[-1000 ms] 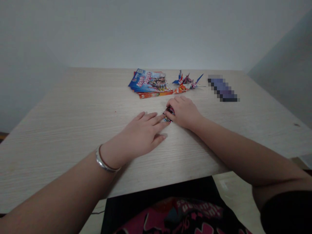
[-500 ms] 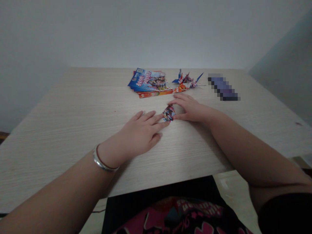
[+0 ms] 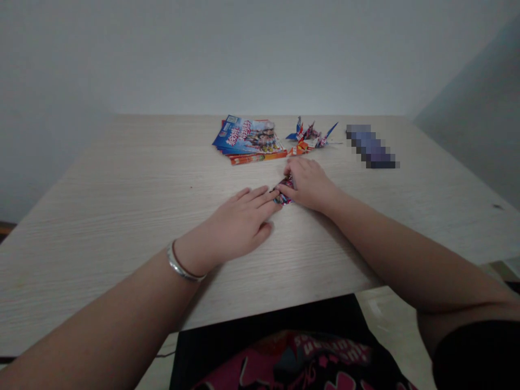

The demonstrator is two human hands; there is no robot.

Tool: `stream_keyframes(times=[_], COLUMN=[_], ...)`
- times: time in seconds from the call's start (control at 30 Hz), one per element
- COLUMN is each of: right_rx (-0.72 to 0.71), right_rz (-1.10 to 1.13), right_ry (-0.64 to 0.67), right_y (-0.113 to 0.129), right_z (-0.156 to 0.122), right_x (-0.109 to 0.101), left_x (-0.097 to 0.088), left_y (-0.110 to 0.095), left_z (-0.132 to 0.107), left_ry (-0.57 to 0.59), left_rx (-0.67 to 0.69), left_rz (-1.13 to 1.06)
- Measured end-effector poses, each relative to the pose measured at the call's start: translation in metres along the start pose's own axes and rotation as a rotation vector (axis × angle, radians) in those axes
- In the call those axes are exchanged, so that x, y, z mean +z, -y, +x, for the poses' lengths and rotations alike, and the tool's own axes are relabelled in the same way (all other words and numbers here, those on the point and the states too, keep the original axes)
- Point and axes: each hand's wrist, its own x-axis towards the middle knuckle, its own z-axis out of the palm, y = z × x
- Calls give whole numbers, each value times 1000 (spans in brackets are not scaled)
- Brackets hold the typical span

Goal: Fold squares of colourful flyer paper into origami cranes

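A small folded piece of printed paper (image 3: 285, 199) lies on the table between my hands, partly covered by my fingers. My left hand (image 3: 246, 223), a silver bangle at its wrist, lies flat with fingers stretched out, and its fingertips press the paper's left side. From the right, my right hand (image 3: 309, 183) closes on the paper, thumb across its front and the other fingers curled at its far edge. The exact shape of the folds is too small to make out.
Behind the hands is a fanned stack of blue and orange printed sheets (image 3: 249, 135). Several folded paper cranes (image 3: 304, 143) stand beside it. A blurred-out dark, flat object (image 3: 371, 146) lies further right. The pale wooden table (image 3: 134, 179) reaches a wall at the back.
My right hand has shifted slightly left and curled its fingers, its thumb now over the paper. The left hand stays almost in place, moving slightly right.
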Motion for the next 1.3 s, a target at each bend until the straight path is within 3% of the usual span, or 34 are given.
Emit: stream_keyframes(times=[0.23, 0.6, 0.77, 0.9, 1.1, 1.3], right_rx=[129, 213, 161, 119, -80, -53], right_rz=[-61, -82, -103, 22, 153, 182], right_ry=[-12, -64, -68, -106, -68, -89], right_y=[-5, -6, -8, -18, -22, -20], right_z=[4, 13, 16, 17, 7, 1], right_x=[-6, -6, -4, -4, -11, -12], left_x=[-1, 0, 3, 2, -3, -3], left_y=[1, 2, 2, 4, 7, 9], left_z=[-2, -1, 0, 0, 1, 0], left_ry=[0, -40, -53, -86, -94, -56], left_rx=[-5, 27, 3, 20, 35, 41], left_rz=[-5, 2, 27, 42, 43, 49])
